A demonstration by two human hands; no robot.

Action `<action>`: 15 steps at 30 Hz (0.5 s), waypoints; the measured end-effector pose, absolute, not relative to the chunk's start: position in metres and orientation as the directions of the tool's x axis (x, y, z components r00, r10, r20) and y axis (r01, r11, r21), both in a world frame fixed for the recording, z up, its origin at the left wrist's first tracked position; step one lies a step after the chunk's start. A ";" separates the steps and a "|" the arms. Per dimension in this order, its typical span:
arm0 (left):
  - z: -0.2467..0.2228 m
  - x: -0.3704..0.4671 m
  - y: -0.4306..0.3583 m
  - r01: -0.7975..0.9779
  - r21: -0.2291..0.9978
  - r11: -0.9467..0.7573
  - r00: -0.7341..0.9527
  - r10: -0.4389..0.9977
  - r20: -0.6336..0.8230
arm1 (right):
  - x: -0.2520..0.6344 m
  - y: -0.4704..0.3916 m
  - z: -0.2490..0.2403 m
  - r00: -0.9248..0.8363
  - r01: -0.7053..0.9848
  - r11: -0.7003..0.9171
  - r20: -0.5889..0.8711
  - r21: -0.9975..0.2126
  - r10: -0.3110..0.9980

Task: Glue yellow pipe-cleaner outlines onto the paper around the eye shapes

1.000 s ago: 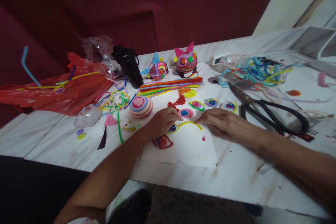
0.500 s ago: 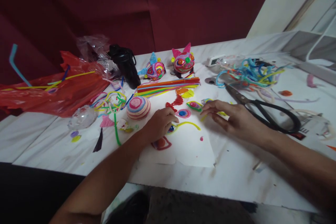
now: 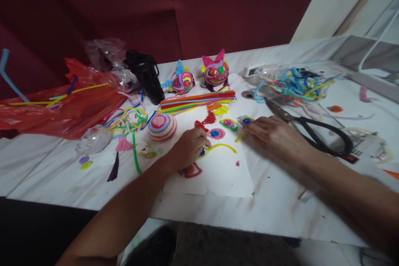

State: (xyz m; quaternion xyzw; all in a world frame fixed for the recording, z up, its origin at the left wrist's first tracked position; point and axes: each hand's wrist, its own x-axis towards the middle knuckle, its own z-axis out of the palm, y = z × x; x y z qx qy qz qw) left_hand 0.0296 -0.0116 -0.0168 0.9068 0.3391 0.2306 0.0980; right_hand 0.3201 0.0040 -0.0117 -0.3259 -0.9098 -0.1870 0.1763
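Observation:
My left hand [image 3: 190, 147] is closed over a small blue-centred piece [image 3: 202, 152] on white paper [image 3: 224, 178]; a yellow strip [image 3: 225, 146] runs right from its fingertips. Beside the paper's upper right, my right hand [image 3: 268, 132] reaches palm down over the table, fingers bent, by a blue and yellow eye-shaped piece [image 3: 246, 120] and a short yellow strip [image 3: 241, 136]. What lies under its fingers is hidden. Between the hands are a pink and blue teardrop piece [image 3: 216, 134] and a green-edged piece [image 3: 229, 124]. A red-edged piece [image 3: 190, 170] lies below my left hand.
Large black scissors [image 3: 314, 133] lie right of my right hand. A striped dome [image 3: 162, 127], a bundle of coloured stems [image 3: 198, 100], two decorated heads [image 3: 216, 71], a black bottle [image 3: 145, 77] and red plastic [image 3: 62, 110] stand or lie behind and to the left.
My right hand has turned palm down and its fingers have come lower, uncovering more of the blue and yellow piece. My left hand stays at the same piece. The view has shifted slightly.

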 end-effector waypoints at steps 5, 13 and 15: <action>-0.016 0.029 -0.012 0.531 0.349 -0.772 0.654 0.636 0.411 | 0.316 0.003 -0.013 -0.804 0.592 0.707 0.346 0.387 0.484; -0.005 0.026 -0.014 0.513 0.435 -0.740 0.509 0.670 0.541 | 0.313 0.008 -0.021 -0.801 0.596 0.682 0.366 0.424 0.474; -0.001 0.026 -0.014 0.518 0.444 -0.731 0.470 0.677 0.566 | 0.316 0.006 -0.019 -0.759 0.641 0.691 0.411 0.333 0.505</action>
